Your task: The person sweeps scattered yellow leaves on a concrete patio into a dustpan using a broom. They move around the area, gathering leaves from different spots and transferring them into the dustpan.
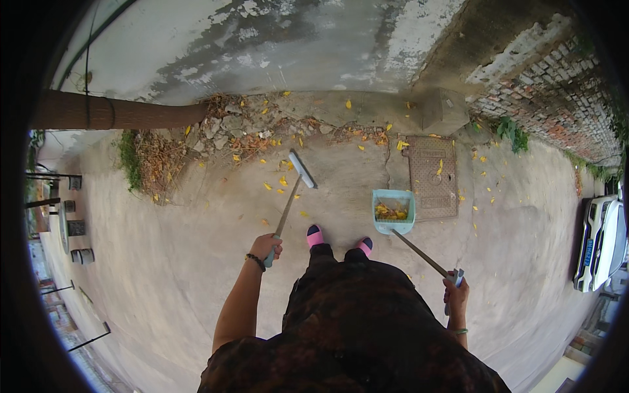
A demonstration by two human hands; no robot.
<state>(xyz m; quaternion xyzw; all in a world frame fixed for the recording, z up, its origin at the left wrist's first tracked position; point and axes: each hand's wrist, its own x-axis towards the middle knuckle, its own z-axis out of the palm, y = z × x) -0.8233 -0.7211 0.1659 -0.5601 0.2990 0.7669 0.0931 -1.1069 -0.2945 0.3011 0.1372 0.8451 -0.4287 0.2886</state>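
My left hand (267, 247) grips the handle of a long-handled broom (287, 206). Its pale head (301, 170) touches the concrete ahead of my feet, beside several yellow leaves (283, 181). In my right hand (456, 290) is the grey upper end of a long handle. That handle (420, 253) slopes down to a light blue dustpan (394, 229), which stands on the ground ahead and to the right of my feet. Yellow and brown leaves (390, 213) lie inside the dustpan, behind its comb-like teeth. The broom head and the dustpan are apart.
A rusty metal cover (432, 182) is set into the ground by the dustpan. Rubble (221, 127) and dry leaves border the peeling wall (304, 49) near a tree trunk (132, 112). A concrete block (444, 110) juts out, and a white car (602, 243) is parked far right.
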